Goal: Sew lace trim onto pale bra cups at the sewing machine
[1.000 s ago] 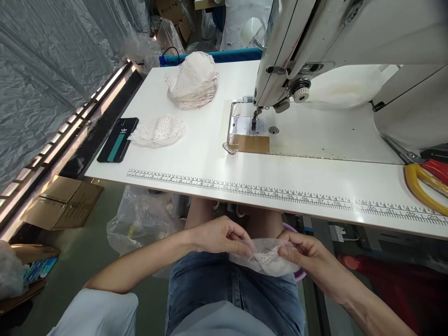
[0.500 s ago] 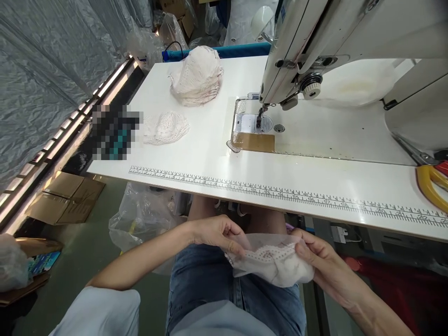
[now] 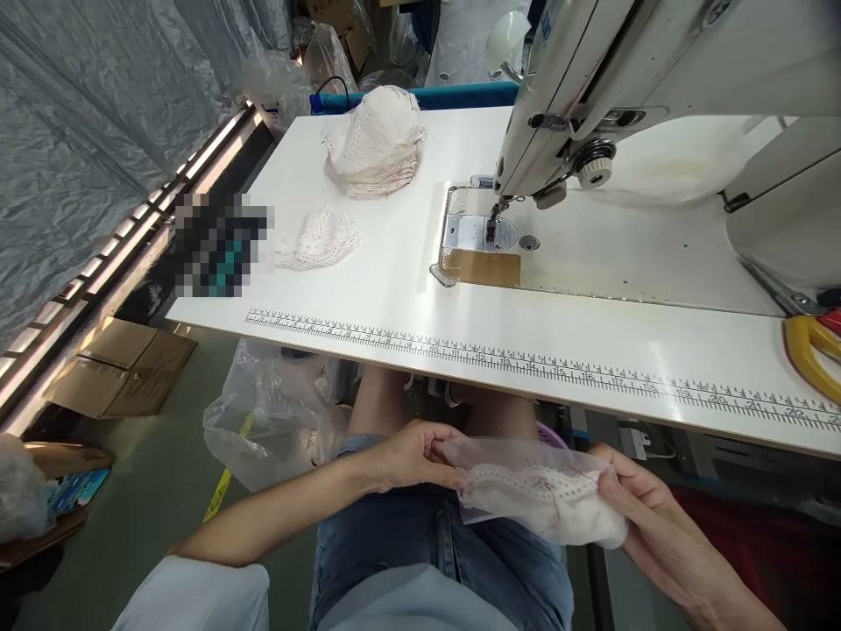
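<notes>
Over my lap, below the table's front edge, I hold a small white lace-trimmed fabric piece (image 3: pixel 535 495) stretched between both hands. My left hand (image 3: pixel 413 454) pinches its left end with closed fingers. My right hand (image 3: pixel 634 504) grips its right end, fingers closed round the cloth. The lace edge with red stitching runs along the top of the piece.
A white sewing machine (image 3: pixel 631 96) stands on the white table (image 3: pixel 394 289), needle over the plate (image 3: pixel 483 235). A stack of lace pieces (image 3: pixel 378 140) and one flat piece (image 3: pixel 315 238) lie at the left. A printed ruler (image 3: pixel 526 361) lines the front edge. Yellow-handled scissors (image 3: pixel 811 350) lie right. A plastic bag (image 3: pixel 269 421) sits on the floor.
My hands have moved apart, spreading the fabric piece wider; my right hand has shifted to the right and slightly down. The view has drifted a little left.
</notes>
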{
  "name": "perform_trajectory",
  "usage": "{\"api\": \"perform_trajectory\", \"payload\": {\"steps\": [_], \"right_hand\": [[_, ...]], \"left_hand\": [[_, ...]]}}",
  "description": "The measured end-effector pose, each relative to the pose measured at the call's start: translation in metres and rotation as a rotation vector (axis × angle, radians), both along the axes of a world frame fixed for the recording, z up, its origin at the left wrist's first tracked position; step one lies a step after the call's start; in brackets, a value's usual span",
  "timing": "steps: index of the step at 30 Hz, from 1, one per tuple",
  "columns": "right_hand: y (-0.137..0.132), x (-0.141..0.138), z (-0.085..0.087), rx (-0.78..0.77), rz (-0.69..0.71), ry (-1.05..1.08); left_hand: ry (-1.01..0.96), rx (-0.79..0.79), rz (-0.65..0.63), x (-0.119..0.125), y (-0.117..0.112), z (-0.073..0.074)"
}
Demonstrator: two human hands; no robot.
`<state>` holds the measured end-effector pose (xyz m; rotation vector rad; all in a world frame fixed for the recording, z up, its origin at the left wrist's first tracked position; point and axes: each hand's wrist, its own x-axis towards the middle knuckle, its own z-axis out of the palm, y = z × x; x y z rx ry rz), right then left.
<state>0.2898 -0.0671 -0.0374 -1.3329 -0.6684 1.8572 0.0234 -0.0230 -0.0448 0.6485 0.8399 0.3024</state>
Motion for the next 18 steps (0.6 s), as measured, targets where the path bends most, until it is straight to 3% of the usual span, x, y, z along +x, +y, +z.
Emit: {"api": "perform_trajectory", "payload": {"steps": [5,18], "right_hand": [[-0.002,0.000,0.003,-0.002,-0.044,0.000],[-0.012,0.003,-0.006,-0.016,-0.050,-0.013]], "left_hand": [[-0.071,-0.064,0.202,0.007,-0.009,-0.002],[-0.063,-0.113,0.323,0.011,-0.015,-0.006]]}}
